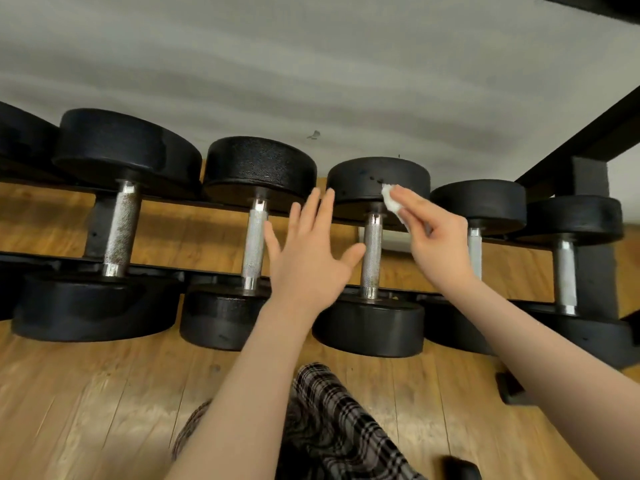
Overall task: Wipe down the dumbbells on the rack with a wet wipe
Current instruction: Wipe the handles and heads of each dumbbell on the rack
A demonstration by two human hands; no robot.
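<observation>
Several black dumbbells with knurled steel handles lie side by side on a low black rack (194, 271). My right hand (433, 237) pinches a crumpled white wet wipe (390, 201) and presses it against the far head of the middle dumbbell (377, 178). My left hand (311, 251) hovers with fingers spread and straight, between the second dumbbell's handle (254, 244) and the middle dumbbell's handle (371, 254), holding nothing. The largest dumbbell (117, 223) lies at the left.
A grey wall rises behind the rack. The rack's black upright post (592, 258) stands at the right, with an upper shelf rail (581, 133) slanting overhead. Wooden floor (104, 410) lies in front. My plaid-clad knee (332, 420) is below my arms.
</observation>
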